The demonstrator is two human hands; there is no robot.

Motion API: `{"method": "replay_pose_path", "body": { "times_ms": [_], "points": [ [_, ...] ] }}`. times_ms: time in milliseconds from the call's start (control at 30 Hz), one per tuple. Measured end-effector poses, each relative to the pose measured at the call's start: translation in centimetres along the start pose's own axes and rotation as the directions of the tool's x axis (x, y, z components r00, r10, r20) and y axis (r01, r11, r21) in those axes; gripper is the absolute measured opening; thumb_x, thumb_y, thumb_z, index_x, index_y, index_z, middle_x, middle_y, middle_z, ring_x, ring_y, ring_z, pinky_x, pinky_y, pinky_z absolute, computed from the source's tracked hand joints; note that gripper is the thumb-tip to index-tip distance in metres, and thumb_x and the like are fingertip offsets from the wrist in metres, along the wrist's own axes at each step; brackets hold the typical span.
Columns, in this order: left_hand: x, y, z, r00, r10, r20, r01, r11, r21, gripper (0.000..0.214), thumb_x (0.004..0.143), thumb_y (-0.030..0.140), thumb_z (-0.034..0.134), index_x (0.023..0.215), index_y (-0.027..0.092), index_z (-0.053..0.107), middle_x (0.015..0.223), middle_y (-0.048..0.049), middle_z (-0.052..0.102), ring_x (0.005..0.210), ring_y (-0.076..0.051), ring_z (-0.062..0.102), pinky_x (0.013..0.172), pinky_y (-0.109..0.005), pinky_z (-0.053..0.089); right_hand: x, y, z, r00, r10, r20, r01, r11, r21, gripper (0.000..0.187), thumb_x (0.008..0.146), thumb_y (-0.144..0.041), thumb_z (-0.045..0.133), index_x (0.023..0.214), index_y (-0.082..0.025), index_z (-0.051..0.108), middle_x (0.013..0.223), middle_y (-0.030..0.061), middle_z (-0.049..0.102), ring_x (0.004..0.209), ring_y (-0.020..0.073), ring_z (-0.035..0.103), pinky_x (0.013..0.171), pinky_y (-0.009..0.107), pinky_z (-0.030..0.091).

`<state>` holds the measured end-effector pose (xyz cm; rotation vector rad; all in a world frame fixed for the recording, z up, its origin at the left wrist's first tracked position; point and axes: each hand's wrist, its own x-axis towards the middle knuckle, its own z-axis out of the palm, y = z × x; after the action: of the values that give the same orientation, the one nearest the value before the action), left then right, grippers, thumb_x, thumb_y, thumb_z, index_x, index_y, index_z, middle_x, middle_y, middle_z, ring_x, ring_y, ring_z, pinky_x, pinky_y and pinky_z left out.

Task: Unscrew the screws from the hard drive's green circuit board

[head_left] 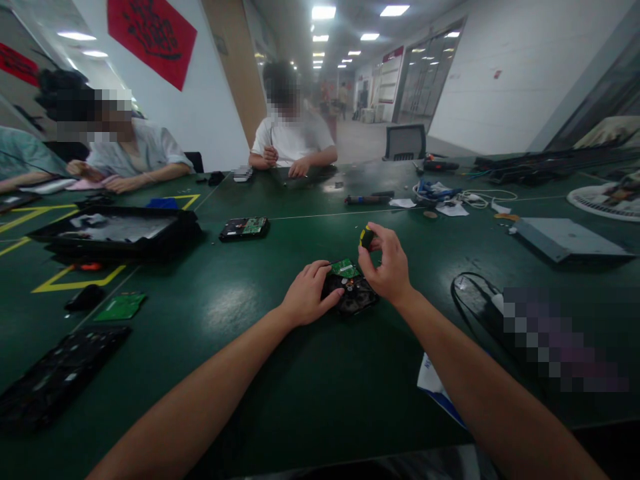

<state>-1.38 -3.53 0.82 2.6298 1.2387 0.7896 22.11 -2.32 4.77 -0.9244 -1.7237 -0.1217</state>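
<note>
In the head view a black device casing (356, 303) lies on the green table, a green circuit board (345, 268) at its far side. My left hand (311, 293) grips the casing's left side, thumb across its top. Over the casing's right part, my right hand (387, 263) pinches the yellow and black handle of a screwdriver (367, 236) between thumb and fingers. The handle is nearly upright; its shaft and tip are hidden or too small to make out.
Left of me are a similar opened device (244, 229), a black tray (115, 233), a loose green board (120, 307) and a long black panel (63, 373). A grey metal box (570, 239) and cables (435, 190) lie to the right. Several people sit across the table.
</note>
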Motion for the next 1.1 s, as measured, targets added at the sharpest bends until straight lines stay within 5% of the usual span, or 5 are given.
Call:
{"method": "replay_pose_path", "body": {
  "times_ms": [333, 600, 800, 1100],
  "points": [
    [-0.2, 0.1, -0.2, 0.998, -0.035, 0.055, 0.037, 0.998, -0.042, 0.067, 0.098, 0.064, 0.059, 0.148, 0.018, 0.053, 0.155, -0.0185, 0.049, 0.143, -0.037, 0.049, 0.119, -0.058, 0.044, -0.1, 0.0, -0.2, 0.999, 0.041, 0.030, -0.040, 0.999, -0.028, 0.062, 0.098, -0.030, 0.063, 0.155, -0.034, 0.041, 0.127, 0.0098, 0.066, 0.092, 0.0244, 0.070, 0.081, 0.047, 0.067],
    [-1.1, -0.5, -1.5, 0.983, -0.027, 0.181, 0.034, 0.999, -0.035, 0.108, 0.082, 0.084, 0.067, 0.163, 0.020, 0.038, 0.167, -0.0230, 0.030, 0.155, -0.048, 0.030, 0.122, -0.068, 0.034, -0.3, 0.6, -0.2, 0.998, 0.023, 0.054, -0.024, 1.000, 0.015, 0.062, 0.100, -0.023, 0.056, 0.158, -0.030, 0.037, 0.140, 0.0127, 0.061, 0.111, 0.0275, 0.070, 0.096, 0.051, 0.064],
    [-1.3, -0.9, -1.4, 0.971, 0.040, 0.235, -0.026, 0.998, -0.063, 0.139, 0.064, 0.092, 0.075, 0.170, 0.021, 0.020, 0.169, -0.0261, 0.025, 0.156, -0.051, 0.025, 0.123, -0.069, 0.029, -0.1, 0.5, -0.2, 0.998, 0.060, 0.008, -0.060, 0.998, 0.001, 0.055, 0.098, -0.029, 0.065, 0.149, -0.032, 0.045, 0.124, 0.0100, 0.061, 0.088, 0.0223, 0.068, 0.079, 0.046, 0.067],
    [-1.6, -0.3, -0.7, 0.986, 0.042, 0.162, -0.039, 0.999, -0.022, 0.130, 0.070, 0.091, 0.070, 0.168, 0.019, 0.023, 0.168, -0.0261, 0.028, 0.155, -0.050, 0.028, 0.124, -0.068, 0.028, -0.3, 0.6, -0.1, 0.997, 0.067, 0.045, -0.067, 0.998, 0.007, 0.057, 0.099, -0.025, 0.057, 0.153, -0.029, 0.040, 0.136, 0.0125, 0.063, 0.096, 0.0237, 0.073, 0.088, 0.046, 0.066]
  ]
}}
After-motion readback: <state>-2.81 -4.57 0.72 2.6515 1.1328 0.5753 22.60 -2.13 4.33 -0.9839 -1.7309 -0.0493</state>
